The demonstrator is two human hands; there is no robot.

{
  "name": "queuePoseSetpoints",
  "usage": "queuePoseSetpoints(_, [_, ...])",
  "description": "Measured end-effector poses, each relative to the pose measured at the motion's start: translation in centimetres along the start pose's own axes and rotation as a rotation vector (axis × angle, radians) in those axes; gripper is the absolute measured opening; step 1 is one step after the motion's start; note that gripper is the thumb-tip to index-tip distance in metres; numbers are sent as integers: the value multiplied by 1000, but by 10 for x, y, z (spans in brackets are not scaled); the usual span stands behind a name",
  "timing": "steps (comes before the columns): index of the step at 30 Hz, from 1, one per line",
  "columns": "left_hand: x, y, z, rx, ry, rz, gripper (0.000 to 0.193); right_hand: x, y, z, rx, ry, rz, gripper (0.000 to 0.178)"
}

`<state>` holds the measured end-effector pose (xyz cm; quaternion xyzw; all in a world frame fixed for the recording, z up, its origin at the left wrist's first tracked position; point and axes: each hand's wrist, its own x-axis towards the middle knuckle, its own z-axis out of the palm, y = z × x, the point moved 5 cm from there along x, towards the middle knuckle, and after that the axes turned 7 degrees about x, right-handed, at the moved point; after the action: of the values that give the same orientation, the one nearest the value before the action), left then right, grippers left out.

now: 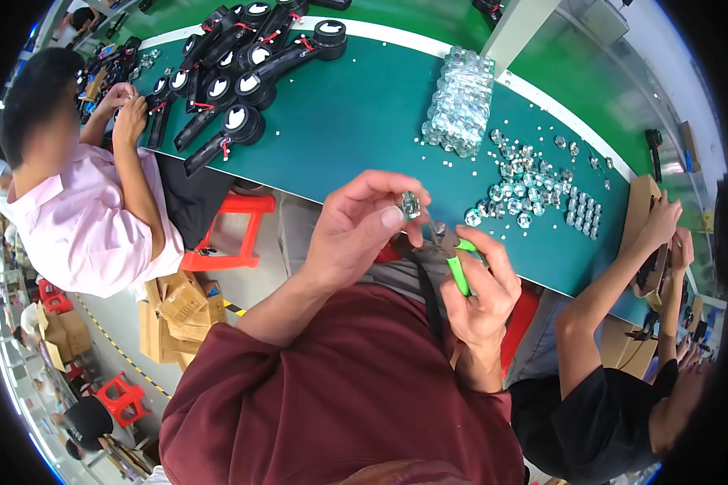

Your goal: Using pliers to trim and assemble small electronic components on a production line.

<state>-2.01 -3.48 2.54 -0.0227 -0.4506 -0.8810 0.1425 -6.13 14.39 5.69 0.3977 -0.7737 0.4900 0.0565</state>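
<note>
My left hand (346, 230) pinches a small clear, faceted piece (411, 205) with a greenish tint between thumb and fingers, held up in front of the table edge. In my right hand (485, 299) is a pair of cutting pliers (459, 272) with bright green handles. Their metal jaws point up toward the left hand, just below the clear piece; whether they touch it I cannot tell. Beyond my hands, many similar clear pieces lie in a loose heap (526, 184) on the green tabletop (340, 133).
Clear pieces form a neat block of rows (583, 213) at the right and a tall stack (461, 101) at the back. Black handheld devices (243, 121) pile up at the left. Tiny white bits dot the table. A person in pink (97, 210) and one in black (598, 420) work beside me.
</note>
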Motion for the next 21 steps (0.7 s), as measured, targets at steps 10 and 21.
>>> queuePoseSetpoints(10, [-5, 5, -9, 103, 96, 42, 25, 5, -4, 6, 46, -31, 41, 35])
queuePoseSetpoints(21, [-10, 12, -10, 253, 119, 107, 34, 7, -2, 12, 13, -31, 53, 34])
